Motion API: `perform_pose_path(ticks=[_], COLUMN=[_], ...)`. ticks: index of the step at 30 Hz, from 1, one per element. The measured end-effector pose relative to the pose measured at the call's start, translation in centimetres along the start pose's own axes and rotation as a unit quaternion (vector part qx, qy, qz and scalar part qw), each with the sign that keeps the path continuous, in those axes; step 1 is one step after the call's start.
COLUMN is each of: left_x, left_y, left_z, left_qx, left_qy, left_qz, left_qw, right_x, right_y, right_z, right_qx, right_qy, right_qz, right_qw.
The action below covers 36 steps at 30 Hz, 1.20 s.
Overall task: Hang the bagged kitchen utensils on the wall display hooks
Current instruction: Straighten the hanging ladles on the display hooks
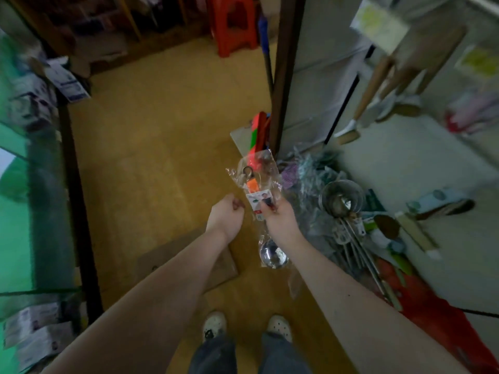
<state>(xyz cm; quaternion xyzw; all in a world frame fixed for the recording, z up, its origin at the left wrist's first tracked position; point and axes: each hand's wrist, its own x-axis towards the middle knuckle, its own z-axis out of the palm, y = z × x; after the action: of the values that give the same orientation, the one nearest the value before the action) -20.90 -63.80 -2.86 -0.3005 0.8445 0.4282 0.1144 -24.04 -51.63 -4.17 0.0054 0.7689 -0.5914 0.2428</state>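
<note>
1. Plastic, clear and crinkled, is wrapping the bagged ladle [255,195]; the long bag is creasing at its edges and catching the light.
2. Inside it, an orange handle [252,186] is pointing away from the person, a white paper label [259,201] is lying over the handle, and a round, shiny steel bowl [272,255] is hanging at the near end, beside the right wrist.
3. The right hand [279,220] is gripping the bag at the label, thumb on top, and holding it in the air above the floor [151,147], near the foot of the wall [405,163].
4. The left hand [225,215] is hovering just beside the bag, its fingers curling into a loose fist with nothing visible in them.
5. The floor is showing smooth and yellow-brown, with a flat cardboard sheet [189,255] lying under the forearms.
6. Along the floor's right edge, against the pale slatted wall, a heap of steel ladles [343,203] and crumpled bags is lying.
7. Higher on the wall, blurred wooden-handled utensils [378,85] are hanging; a red plastic stool [235,22] is standing at the floor's far edge.
</note>
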Motion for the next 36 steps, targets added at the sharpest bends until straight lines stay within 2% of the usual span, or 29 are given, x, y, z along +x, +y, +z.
perform_pose_path(ticks=[6,10,17,23,25,30,36], left_x=[-3.0,-4.9,-10.1,-15.1,-17.4,-23.4,-31.6], left_y=[5.1,7.5,10.6,8.6,7.9,9.1,12.3], left_z=[-0.5,-1.2,-6.3,-6.2,-5.5,-3.5,-1.3], left_qx=[0.010,-0.006,-0.044,-0.066,-0.106,-0.215,-0.201], left_qy=[0.002,-0.028,-0.084,-0.243,-0.280,-0.320,-0.388], left_qz=[0.074,0.130,0.275,0.258,0.253,0.247,0.329], left_qw=[0.997,0.991,0.957,0.933,0.920,0.889,0.837], right_x=[-4.7,-8.9,-18.0,-24.3,-26.1,-31.3,-37.2], right_y=[-5.0,-8.0,-13.1,-12.0,-11.2,-9.5,-7.3], right_z=[-4.0,-5.6,-4.2,-2.5,-2.4,-3.8,-7.3], right_qx=[0.080,0.119,0.145,0.225,0.229,0.237,0.265], right_qy=[0.076,0.129,0.229,0.332,0.350,0.399,0.438], right_qz=[-0.024,-0.041,-0.076,-0.055,-0.061,-0.086,-0.078], right_qw=[0.994,0.984,0.960,0.914,0.906,0.881,0.856])
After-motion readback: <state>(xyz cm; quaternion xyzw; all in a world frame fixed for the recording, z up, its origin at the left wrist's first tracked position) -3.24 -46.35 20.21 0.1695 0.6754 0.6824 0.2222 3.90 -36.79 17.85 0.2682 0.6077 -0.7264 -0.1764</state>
